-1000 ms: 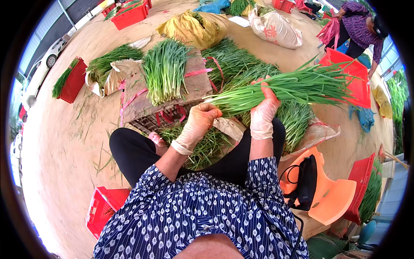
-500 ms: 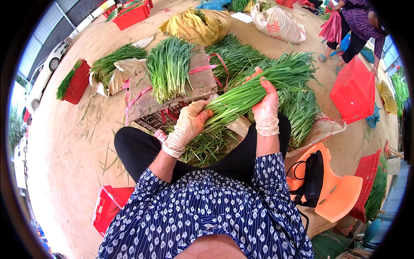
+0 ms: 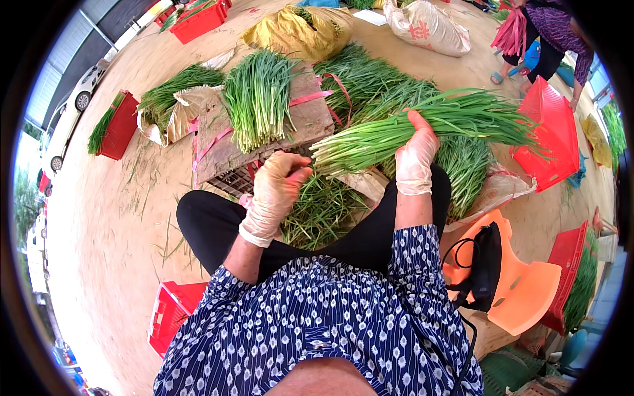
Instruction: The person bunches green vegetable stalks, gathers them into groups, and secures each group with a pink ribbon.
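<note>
- A wooden pallet [image 3: 310, 119] serves as the worktop at 12 o'clock from the knees, with a cut bundle of greens [image 3: 259, 96] lying on it and pink ties [image 3: 310, 99] trailing across the boards
- More greens are heaped behind the pallet [image 3: 370, 79]; a yellow sack [image 3: 297, 30] and a white sack [image 3: 426, 26] sit toward 12 o'clock, red crates at 10 o'clock [image 3: 119, 125] and 3 o'clock [image 3: 551, 132], and an orange plastic chair [image 3: 522, 290] at 4 o'clock
- Loose trimmings [image 3: 317, 211] lie between the legs, under the hands
- The right hand [image 3: 415, 158], gloved, has its grip closed around the bunch of green stalks [image 3: 422, 129], held above the right knee
- The bunch's long axis runs nearly level, from 9 o'clock to 3 o'clock: pale cut ends point toward 9, leafy tips fan out toward the red crate at 3
- The left hand [image 3: 277, 191], gloved, is curled loosely just short of the pale ends; whether it pinches anything I cannot tell
- Another person [image 3: 548, 39] stands at 1 o'clock, well apart
</note>
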`<state>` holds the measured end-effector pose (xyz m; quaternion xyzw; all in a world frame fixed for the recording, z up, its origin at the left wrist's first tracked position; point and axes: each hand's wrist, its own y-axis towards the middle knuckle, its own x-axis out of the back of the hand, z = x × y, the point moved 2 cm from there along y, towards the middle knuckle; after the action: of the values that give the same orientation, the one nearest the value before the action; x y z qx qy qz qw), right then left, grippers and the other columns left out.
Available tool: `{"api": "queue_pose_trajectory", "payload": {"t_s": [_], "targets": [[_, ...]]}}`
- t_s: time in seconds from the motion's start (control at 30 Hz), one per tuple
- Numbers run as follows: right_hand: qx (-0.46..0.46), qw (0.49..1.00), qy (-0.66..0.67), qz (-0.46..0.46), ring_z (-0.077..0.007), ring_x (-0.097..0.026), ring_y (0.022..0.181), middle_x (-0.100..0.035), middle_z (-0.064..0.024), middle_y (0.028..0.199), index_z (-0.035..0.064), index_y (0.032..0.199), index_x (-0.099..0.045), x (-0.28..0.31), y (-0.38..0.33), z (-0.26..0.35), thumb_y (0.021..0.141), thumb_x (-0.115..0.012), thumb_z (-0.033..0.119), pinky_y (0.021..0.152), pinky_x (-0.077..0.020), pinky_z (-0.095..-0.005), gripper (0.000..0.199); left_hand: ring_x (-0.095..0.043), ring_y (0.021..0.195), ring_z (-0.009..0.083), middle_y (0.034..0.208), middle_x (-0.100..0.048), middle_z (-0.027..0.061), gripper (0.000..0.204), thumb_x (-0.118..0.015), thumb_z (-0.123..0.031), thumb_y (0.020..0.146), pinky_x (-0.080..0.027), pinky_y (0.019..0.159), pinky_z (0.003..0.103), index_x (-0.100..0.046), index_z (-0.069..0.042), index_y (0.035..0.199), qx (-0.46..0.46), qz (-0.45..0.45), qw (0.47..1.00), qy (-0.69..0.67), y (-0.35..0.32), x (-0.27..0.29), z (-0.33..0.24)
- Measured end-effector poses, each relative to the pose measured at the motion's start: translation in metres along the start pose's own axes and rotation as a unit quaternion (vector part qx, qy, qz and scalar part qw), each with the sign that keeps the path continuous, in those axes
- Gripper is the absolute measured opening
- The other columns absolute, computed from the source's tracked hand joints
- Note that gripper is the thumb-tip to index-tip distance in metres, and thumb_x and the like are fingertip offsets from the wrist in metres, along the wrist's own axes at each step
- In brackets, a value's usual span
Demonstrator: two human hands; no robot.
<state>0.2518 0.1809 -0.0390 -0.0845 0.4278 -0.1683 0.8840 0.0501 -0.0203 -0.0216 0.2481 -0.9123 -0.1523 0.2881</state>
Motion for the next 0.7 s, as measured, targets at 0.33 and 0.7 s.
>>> {"api": "queue_pose_trajectory", "payload": {"t_s": [0.33, 0.7], "targets": [[-0.080, 0.997, 0.019, -0.012, -0.0247, -0.067, 0.086, -0.068, -0.0087, 0.105, -0.0010, 0.106, -0.067, 0.014, 0.020, -0.015, 0.078, -0.076, -0.002, 0.078, -0.0582, -0.0425, 0.030, -0.057, 0.094, 0.0309, 0.090, -0.060, 0.0077, 0.015, -0.070, -0.008, 0.073, -0.043, 0.085, 0.047, -0.065, -0.012, 0.088, -0.232, 0.076, 0.926, 0.288, 0.007, -0.033, -0.013], [-0.037, 0.992, 0.118, 0.029, -0.0228, -0.066, 0.091, -0.068, -0.0060, 0.110, 0.0017, 0.110, -0.068, 0.002, 0.002, 0.000, 0.081, -0.075, 0.000, 0.080, -0.0574, -0.0410, 0.029, -0.063, 0.083, 0.0106, 0.091, -0.072, 0.0035, 0.020, -0.074, -0.010, 0.090, -0.051, 0.075, 0.024, -0.075, 0.000, 0.107, 0.178, 0.112, 0.975, -0.068, -0.029, -0.015, 0.022]]}}
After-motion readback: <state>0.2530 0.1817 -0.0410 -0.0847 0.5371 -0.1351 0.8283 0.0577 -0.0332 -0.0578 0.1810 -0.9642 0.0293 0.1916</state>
